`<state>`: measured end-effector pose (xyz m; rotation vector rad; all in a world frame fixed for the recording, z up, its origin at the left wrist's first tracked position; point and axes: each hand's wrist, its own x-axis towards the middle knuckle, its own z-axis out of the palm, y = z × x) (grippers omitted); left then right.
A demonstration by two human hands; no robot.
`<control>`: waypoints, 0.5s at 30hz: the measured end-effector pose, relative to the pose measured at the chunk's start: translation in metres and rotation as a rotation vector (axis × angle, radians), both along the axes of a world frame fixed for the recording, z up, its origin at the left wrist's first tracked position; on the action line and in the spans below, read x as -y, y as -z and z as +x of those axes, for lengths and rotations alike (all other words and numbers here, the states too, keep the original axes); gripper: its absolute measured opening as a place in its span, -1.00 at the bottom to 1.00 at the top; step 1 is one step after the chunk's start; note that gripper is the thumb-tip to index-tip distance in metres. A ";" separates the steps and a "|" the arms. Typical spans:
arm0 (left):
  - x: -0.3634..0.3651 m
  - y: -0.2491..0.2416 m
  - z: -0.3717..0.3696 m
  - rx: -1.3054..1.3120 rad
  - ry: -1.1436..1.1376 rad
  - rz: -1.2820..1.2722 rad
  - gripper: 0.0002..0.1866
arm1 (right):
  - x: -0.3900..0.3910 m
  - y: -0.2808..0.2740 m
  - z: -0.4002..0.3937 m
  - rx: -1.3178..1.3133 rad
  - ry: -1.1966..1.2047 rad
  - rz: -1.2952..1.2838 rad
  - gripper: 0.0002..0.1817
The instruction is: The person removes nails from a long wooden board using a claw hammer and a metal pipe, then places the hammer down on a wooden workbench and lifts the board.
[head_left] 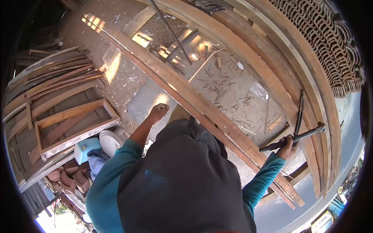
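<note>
My right hand (287,147) is wrapped round a hammer (309,134) with a dark grip and a metal shaft; its head points right, over the beams. A dark metal bar (300,110) rises from the same hand and looks held along with it, though its lower end is hidden. Below the hammer runs a long wooden beam (186,95), slanting across in front of my body. My left hand (158,112) is closed, fingers curled, in the air left of that beam. Whatever it may hold is too small to make out.
More long beams (272,77) lie at the right, beside stacked roof tiles (318,42). Bent nails or scraps (221,87) litter the floor between the beams. At left are stacked planks (58,73), a wooden frame (74,134), a light-blue container (86,150) and reddish tiles (72,178).
</note>
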<state>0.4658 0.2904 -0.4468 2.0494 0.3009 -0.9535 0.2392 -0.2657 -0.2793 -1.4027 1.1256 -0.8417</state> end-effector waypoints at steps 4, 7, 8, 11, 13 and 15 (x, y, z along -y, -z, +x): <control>0.001 -0.021 0.010 0.115 0.031 0.021 -0.55 | -0.005 0.032 -0.002 -0.080 -0.053 -0.086 -0.68; -0.021 -0.021 0.009 0.149 0.052 0.046 -0.53 | -0.049 0.010 0.034 -0.060 -0.130 -0.115 -0.68; -0.032 -0.020 0.008 0.136 0.060 0.063 -0.52 | -0.071 -0.007 0.049 -0.041 -0.154 -0.094 -0.67; -0.071 -0.013 -0.004 0.161 0.036 0.051 -0.52 | -0.133 -0.039 0.101 0.174 -0.291 -0.072 -0.53; -0.102 0.000 -0.013 0.108 0.001 0.021 -0.53 | -0.181 -0.052 0.135 0.258 -0.396 0.035 -0.50; -0.140 0.015 -0.028 0.035 -0.040 0.004 -0.54 | -0.234 -0.057 0.165 0.210 -0.459 0.152 -0.52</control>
